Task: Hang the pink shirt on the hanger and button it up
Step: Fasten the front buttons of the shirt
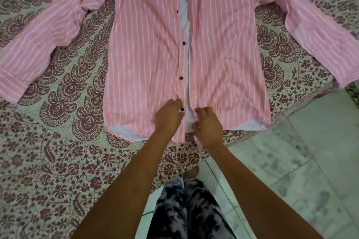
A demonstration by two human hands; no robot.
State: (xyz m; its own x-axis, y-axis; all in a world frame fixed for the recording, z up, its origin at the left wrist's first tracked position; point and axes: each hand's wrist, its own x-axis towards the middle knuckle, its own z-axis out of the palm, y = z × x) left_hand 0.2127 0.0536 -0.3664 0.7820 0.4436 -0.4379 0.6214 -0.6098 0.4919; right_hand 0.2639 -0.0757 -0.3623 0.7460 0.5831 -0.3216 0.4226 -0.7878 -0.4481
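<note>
Barely started: pink shirt unbuttoned, no hanger visible.
Left hand, right hand pinching its edges at bottom button, lower centre.

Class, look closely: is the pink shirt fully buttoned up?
No: the pink shirt lies open, a white gap between its front edges beside unfastened dark buttons.

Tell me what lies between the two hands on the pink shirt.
In the head view, between the left hand and the right hand lie the lowest dark button and a strip of white inner fabric of the pink shirt.
</note>
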